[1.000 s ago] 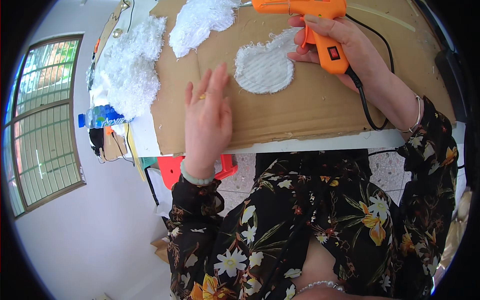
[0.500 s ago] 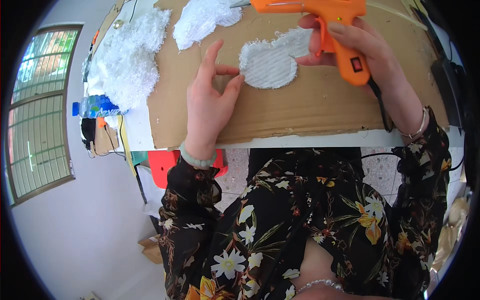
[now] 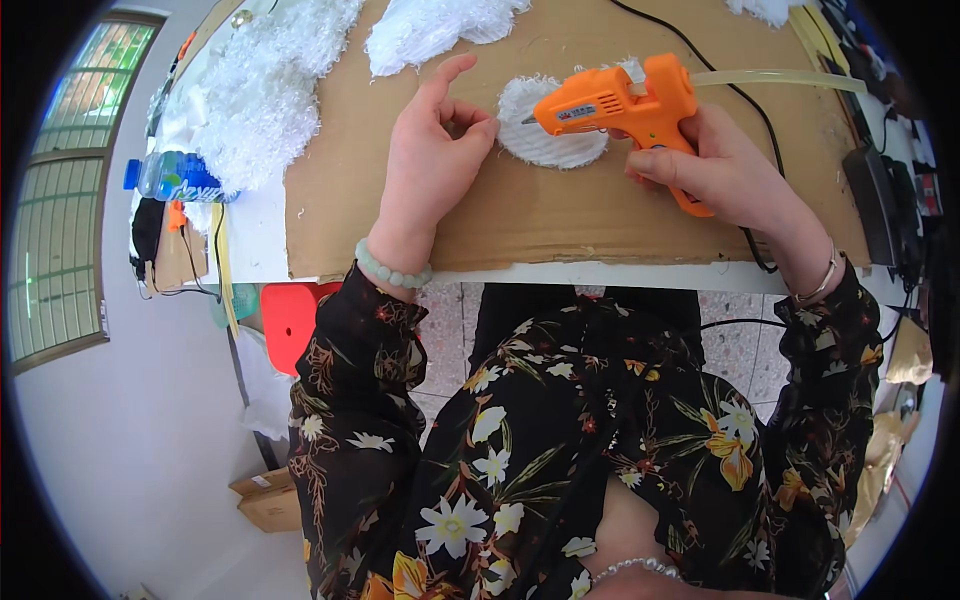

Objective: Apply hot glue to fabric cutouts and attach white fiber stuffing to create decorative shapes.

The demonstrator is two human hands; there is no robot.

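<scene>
In my right hand is an orange hot glue gun, its metal nozzle pointing left over a white fuzzy fabric piece. A pale glue stick juts from the gun's back end. The fabric piece is rounded and ribbed with a frayed edge, and the gun hides part of it. My left hand is closed at the left edge of this piece, thumb against a bent finger and another finger raised. Whatever lies between those fingertips is mostly hidden.
Brown cardboard covers the tabletop. A heap of white fluffy fabric lies at the left beside a bottle. Another white piece lies farther back. The black cord runs behind the gun. Below stands a red stool.
The glue gun has come down and left, its nozzle swinging from the far side to over the fabric piece. My left thumb and bent finger have drawn together. The whole view has shifted slightly.
</scene>
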